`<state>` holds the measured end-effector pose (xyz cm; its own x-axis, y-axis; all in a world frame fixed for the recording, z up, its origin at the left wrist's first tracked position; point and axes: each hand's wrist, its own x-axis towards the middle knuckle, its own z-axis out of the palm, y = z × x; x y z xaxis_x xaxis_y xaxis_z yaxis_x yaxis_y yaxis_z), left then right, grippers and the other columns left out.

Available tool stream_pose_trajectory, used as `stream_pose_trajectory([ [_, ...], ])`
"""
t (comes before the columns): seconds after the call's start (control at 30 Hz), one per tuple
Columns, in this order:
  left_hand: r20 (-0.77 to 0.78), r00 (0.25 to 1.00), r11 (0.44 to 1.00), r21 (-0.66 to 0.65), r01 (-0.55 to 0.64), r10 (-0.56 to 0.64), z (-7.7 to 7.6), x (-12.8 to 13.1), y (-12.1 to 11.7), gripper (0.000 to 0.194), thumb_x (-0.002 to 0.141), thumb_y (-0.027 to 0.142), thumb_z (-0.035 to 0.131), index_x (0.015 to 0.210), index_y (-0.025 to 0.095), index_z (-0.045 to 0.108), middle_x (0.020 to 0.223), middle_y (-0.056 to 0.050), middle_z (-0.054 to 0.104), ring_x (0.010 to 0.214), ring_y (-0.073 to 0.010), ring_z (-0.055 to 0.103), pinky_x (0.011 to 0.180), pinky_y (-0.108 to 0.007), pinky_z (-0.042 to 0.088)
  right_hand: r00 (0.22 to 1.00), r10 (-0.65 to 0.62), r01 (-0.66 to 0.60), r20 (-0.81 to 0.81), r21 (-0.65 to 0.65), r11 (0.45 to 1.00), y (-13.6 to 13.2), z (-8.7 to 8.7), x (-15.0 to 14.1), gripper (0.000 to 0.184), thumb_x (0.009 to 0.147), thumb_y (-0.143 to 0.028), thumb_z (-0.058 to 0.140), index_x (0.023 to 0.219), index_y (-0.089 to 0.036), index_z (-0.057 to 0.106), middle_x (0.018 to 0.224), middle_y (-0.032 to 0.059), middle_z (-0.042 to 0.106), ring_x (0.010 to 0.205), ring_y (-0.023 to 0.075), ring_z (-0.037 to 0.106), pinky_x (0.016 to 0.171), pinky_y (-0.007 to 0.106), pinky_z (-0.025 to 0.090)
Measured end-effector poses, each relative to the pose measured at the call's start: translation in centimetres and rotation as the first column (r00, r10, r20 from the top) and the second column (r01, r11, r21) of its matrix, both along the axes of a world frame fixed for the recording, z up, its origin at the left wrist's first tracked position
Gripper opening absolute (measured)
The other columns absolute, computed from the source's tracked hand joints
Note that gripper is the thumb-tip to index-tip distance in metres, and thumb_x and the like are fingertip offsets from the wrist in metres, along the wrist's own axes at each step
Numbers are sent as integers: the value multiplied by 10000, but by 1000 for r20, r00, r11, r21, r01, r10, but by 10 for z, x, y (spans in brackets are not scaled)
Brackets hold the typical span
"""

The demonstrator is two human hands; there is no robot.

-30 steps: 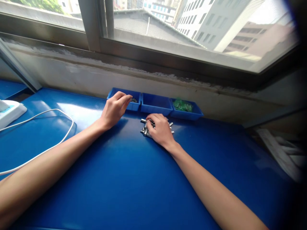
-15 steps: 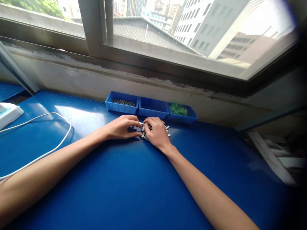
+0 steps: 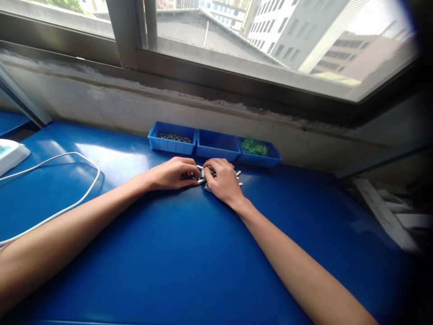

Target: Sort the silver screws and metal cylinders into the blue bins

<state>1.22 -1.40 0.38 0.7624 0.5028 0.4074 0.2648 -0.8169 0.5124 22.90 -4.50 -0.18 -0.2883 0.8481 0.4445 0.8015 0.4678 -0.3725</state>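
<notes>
A small heap of grey and silvery metal pieces [image 3: 202, 174] lies on the blue table, partly covered by my hands. Their exact kind is too small to make out. My left hand [image 3: 172, 174] comes in from the left, with its thumb and fingers curled around a few dark and silvery pieces at the heap's left edge. Over the heap is my right hand [image 3: 223, 183], its fingers bent down and closed on the pieces. Several light-coloured bar ends stick out past its right side. Much of what lies under the right palm is hidden.
Behind the hands stand three blue bins in a row: the left bin [image 3: 172, 145] holds small dark metal parts, the middle bin [image 3: 218, 155] shows its bare inside, the right bin [image 3: 275, 160] holds green items. A white cable [image 3: 98, 174] loops at the left near a white device [image 3: 11, 155].
My left fingers have curled in more, and a few pieces now show at the fingertips. The right hand stays over the heap. The whole view has shifted slightly.
</notes>
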Motion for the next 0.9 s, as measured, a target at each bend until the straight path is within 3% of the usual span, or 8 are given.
stream_pose_trajectory([
  [0.27,4,999,999,14,-34,34,6,-9,3,167,901,296,673,958,167,762,919,-75,720,772,-145,677,745,-239,532,1000,-13,13,3,-4,1000,-2,4,-3,110,904,-275,602,904,-223,698,1029,63,758,1010,273,629,888,403,442],
  [0.57,11,996,995,47,-85,85,3,-10,3,144,893,234,646,965,164,748,925,-68,714,772,-144,668,711,-235,516,1000,-2,2,16,-18,1000,-3,5,-2,107,816,-224,646,900,-230,711,1045,53,760,1017,273,625,890,399,443],
  [0.9,-27,992,982,146,-116,121,-4,1,-1,262,999,241,525,1178,197,712,1095,-85,721,1014,-194,682,910,-286,526,1000,0,0,9,-15,1000,-3,5,-2,92,871,-230,619,895,-231,707,1058,47,761,1025,267,629,899,409,436],
])
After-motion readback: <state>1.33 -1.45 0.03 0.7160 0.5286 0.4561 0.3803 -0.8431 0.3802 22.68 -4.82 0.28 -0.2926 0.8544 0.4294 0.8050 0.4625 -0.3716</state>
